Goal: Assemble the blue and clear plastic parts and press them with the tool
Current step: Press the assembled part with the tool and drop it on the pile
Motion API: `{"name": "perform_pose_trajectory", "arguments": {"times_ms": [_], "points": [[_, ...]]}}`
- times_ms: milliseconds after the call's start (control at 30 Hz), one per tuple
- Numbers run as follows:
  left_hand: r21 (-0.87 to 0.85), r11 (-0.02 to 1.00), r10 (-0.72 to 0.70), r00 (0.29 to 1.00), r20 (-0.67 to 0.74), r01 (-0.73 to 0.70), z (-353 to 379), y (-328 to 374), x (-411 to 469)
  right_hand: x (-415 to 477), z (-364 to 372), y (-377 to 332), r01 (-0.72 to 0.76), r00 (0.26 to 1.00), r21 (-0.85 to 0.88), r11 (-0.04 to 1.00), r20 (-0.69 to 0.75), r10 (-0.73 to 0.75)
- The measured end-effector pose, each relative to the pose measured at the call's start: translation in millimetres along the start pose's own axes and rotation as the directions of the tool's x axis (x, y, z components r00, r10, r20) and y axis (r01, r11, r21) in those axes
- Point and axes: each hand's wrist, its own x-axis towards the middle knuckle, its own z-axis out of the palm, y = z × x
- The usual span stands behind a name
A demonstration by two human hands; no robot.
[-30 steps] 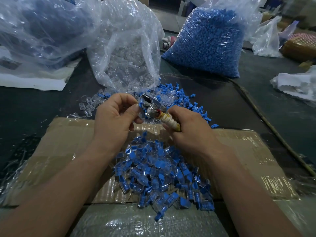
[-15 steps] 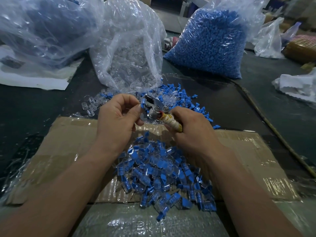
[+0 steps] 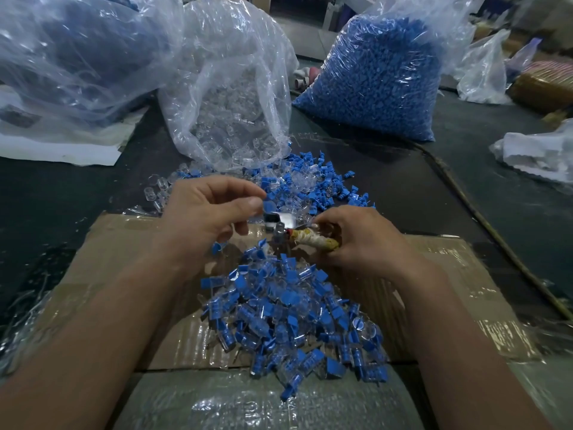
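Both my hands are lower than a moment before, and my left hand [image 3: 207, 215] has come away from the head of the pressing tool [image 3: 310, 240], which it touched then. This hand is now just beside the metal head, with the fingers curled and the thumb near the forefinger. I cannot tell if it pinches a small part, because this place is blurred.

My right hand [image 3: 359, 243] grips the handle of the tool, which is wrapped in yellowish tape. The tool lies almost level, its head pointing to my left hand, above the far edge of the pile of assembled blue and clear parts [image 3: 288, 315]. This pile rests on a flat cardboard sheet [image 3: 93, 274] on the dark bench [image 3: 434, 197].

Beyond my hands the loose blue and clear parts [image 3: 313, 184] are scattered on the bench. Behind them lies an open bag of clear parts [image 3: 229, 103], and to the right of it stands a full bag of blue parts [image 3: 378, 72].
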Motion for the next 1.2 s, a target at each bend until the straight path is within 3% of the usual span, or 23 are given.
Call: {"name": "perform_pose_trajectory", "arguments": {"times_ms": [233, 500, 600, 700, 767, 867, 1000, 1133, 1200], "points": [[0.071, 0.994, -0.1, 0.953, 0.286, 0.083, 6, 5, -5, 1, -1, 3, -0.007, 0.998, 0.001, 1.0, 0.07, 0.007], [0.276, 0.96, -0.105, 0.869, 0.483, -0.037, 5, 2, -8, -1, -2, 8, 0.007, 0.991, 0.028, 1.0, 0.133, -0.011], [0.275, 0.961, -0.108, 0.9, 0.423, -0.013, 3, 2, -6, -2, -3, 11, 0.013, 0.989, 0.043, 0.999, 0.147, -0.02], [0.093, 0.99, -0.129, 0.948, 0.292, 0.107, 3, 4, -6, -3, -4, 11, 0.011, 0.987, 0.052, 0.999, 0.16, -0.019], [0.073, 0.991, -0.125, 0.977, 0.174, 0.114, 3, 2, -5, -3, -5, 12, 0.003, 0.986, 0.066, 0.998, 0.165, -0.014], [0.237, 0.971, -0.016, 0.999, -0.045, 0.027, 0, -11, 5, -3, -6, 12, -0.001, 0.984, 0.082, 0.997, 0.176, -0.014], [0.541, 0.84, 0.171, 0.936, -0.307, 0.024, -11, -27, 17, -4, -8, 13, 0.016, 0.982, 0.077, 0.997, 0.185, -0.03], [0.791, 0.607, 0.27, 0.916, -0.296, 0.077, -20, -33, 24, -5, -8, 13, 0.016, 0.983, 0.079, 0.997, 0.179, -0.03], [0.836, 0.546, 0.26, 0.937, -0.234, 0.057, -21, -35, 26, -5, -8, 14, 0.013, 0.983, 0.088, 0.996, 0.18, -0.029]]}}
